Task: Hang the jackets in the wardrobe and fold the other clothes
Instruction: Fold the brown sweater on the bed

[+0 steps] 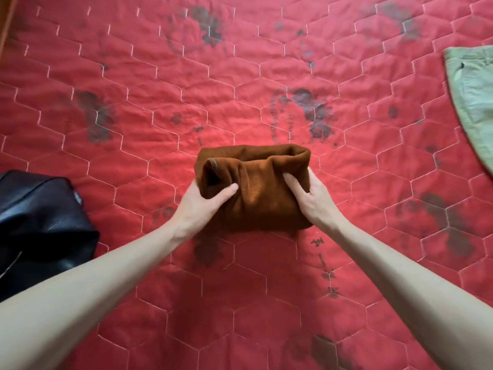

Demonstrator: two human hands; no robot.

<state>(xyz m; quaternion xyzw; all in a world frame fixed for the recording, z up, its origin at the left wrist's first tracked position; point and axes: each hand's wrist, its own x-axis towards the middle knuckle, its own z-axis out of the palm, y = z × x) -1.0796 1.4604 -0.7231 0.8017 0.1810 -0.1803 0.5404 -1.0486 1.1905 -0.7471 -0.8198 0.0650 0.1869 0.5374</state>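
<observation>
Red quilted bedcover (266, 303) with pale hexagon stitching and dark faded print fills the view. At its middle lies a rust-brown garment (256, 193), soft knit or fleece, folded into a compact, thick bundle; a rolled edge forms the far side and creases gather toward the centre. Left hand (202, 202) grips the bundle's left end, thumb pressed on top, fingers hidden beneath or behind the cloth. Right hand (310, 194) grips the right end, thumb on top, fingers curled round the side. Bundle's long axis runs left to right, rolled edge facing away from the person. Black leather jacket (40, 225) lies at left edge; pale green garment (472, 102) at right edge, both well apart.
</observation>
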